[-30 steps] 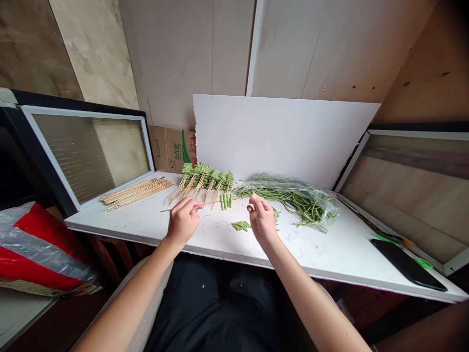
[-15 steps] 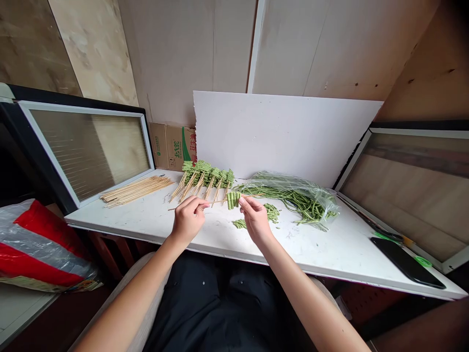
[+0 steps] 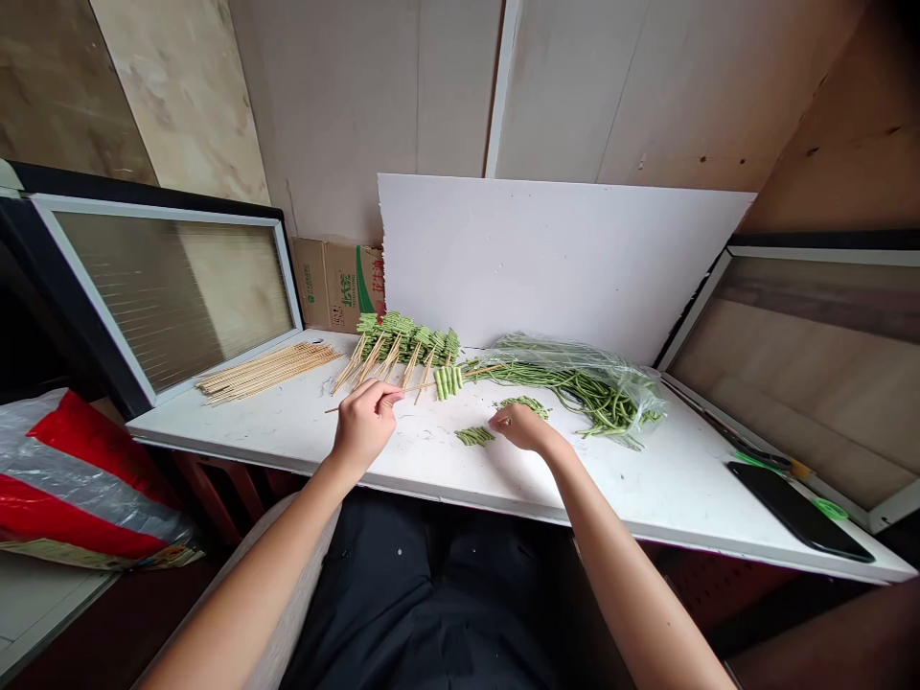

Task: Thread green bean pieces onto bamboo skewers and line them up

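Observation:
Pinched in my left hand (image 3: 365, 422) is a thin wooden skewer, with several short green bean pieces (image 3: 448, 382) threaded side by side near its far end. My right hand (image 3: 523, 426) is off the skewer, low over the white table beside a pile of cut bean pieces (image 3: 528, 403); its fingertips are curled together, and what they hold, if anything, is too small to make out. Just left of those fingertips lies a small row of cut pieces (image 3: 474, 436). Behind my left hand, filled bean skewers (image 3: 408, 343) are stacked with their bare sticks pointing forward.
Bare skewers (image 3: 269, 372) lie on the left of the white table (image 3: 431, 470). Long beans in a clear plastic bag (image 3: 575, 374) rest at the back right. A black phone (image 3: 799, 510) is near the right edge, beside scissors. A cardboard box (image 3: 337, 286) stands behind.
My right hand has let go of the threaded beans and moved right and down to the cut pieces. The skewer in my left hand has shifted slightly left.

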The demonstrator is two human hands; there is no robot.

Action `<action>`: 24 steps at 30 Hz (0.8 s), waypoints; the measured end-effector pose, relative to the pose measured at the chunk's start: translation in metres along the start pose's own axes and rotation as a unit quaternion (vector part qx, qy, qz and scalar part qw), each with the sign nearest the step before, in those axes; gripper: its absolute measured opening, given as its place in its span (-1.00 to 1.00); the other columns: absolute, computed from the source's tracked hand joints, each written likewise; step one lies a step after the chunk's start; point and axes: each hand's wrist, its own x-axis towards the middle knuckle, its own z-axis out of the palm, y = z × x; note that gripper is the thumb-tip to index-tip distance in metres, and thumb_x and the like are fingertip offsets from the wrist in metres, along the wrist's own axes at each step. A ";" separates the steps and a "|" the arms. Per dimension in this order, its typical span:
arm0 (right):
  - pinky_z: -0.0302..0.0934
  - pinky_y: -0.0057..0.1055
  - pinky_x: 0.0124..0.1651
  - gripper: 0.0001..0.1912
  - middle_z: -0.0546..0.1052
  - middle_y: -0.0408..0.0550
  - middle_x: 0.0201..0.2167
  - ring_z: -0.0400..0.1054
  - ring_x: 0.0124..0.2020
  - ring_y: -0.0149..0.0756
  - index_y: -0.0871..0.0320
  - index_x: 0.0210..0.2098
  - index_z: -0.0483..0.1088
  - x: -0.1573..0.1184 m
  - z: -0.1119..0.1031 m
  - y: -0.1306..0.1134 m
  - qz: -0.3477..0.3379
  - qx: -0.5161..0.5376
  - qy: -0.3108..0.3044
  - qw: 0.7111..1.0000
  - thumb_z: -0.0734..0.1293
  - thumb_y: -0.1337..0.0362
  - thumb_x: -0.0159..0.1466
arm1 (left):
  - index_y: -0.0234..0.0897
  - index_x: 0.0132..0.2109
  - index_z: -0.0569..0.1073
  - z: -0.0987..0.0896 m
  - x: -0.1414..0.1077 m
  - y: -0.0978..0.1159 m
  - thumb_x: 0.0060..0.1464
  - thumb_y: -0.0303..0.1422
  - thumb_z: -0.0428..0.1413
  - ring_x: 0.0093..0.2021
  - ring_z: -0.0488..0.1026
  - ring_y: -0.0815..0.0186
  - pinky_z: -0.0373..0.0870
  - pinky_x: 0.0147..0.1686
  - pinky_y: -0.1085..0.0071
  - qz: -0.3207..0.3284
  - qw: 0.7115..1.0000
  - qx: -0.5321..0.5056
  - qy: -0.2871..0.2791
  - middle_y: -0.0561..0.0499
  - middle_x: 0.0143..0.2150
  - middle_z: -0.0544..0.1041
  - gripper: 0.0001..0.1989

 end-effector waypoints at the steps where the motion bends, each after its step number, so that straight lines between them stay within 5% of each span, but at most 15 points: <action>1: 0.18 -0.35 -0.43 -0.77 0.57 -0.09 -0.64 0.37 -0.58 -0.28 0.05 -0.65 0.56 0.001 0.003 0.005 0.011 -0.016 -0.018 1.000 0.68 0.28 -0.14 | -0.24 -0.28 0.57 0.000 0.000 -0.001 0.28 -0.55 0.09 -0.30 0.56 0.25 0.44 -0.27 0.37 0.000 1.000 0.000 -0.002 -0.02 -0.31 0.64 -0.79; 4: 0.08 -0.38 -0.52 -0.72 0.55 -0.10 -0.67 0.28 -0.68 -0.36 0.04 -0.69 0.54 0.003 0.013 0.014 0.021 -0.063 -0.071 0.995 0.70 0.28 -0.24 | -0.23 -0.28 0.57 0.002 -0.001 -0.002 0.29 -0.52 0.11 -0.31 0.55 0.25 0.44 -0.27 0.37 -0.001 1.000 0.003 -0.010 -0.02 -0.31 0.64 -0.80; 9: 0.03 -0.40 -0.55 -0.67 0.51 -0.14 -0.71 0.21 -0.72 -0.42 0.04 -0.72 0.52 0.006 0.020 0.019 0.019 -0.070 -0.054 0.996 0.73 0.28 -0.32 | -0.22 -0.28 0.57 0.003 -0.003 -0.003 0.29 -0.52 0.10 -0.30 0.56 0.26 0.45 -0.27 0.39 -0.001 1.000 0.006 -0.021 -0.02 -0.31 0.64 -0.80; 16: 0.14 -0.32 -0.45 -0.74 0.59 -0.03 -0.60 0.35 -0.59 -0.26 0.06 -0.66 0.58 0.008 0.011 0.016 0.033 -0.063 -0.076 0.995 0.70 0.28 -0.25 | -0.22 -0.28 0.57 0.003 -0.003 -0.004 0.29 -0.52 0.11 -0.31 0.56 0.25 0.46 -0.26 0.38 0.003 1.000 0.012 -0.023 -0.02 -0.31 0.64 -0.80; 24: 0.23 -0.36 -0.34 -0.58 0.65 -0.01 -0.35 0.39 -0.38 -0.28 0.13 -0.34 0.68 0.003 -0.018 -0.023 0.027 0.173 -0.084 0.981 0.65 -0.07 0.00 | -0.23 -0.26 0.57 -0.001 0.001 -0.004 0.29 -0.53 0.08 -0.29 0.57 0.26 0.47 -0.25 0.38 0.009 1.000 0.004 -0.003 -0.02 -0.30 0.65 -0.78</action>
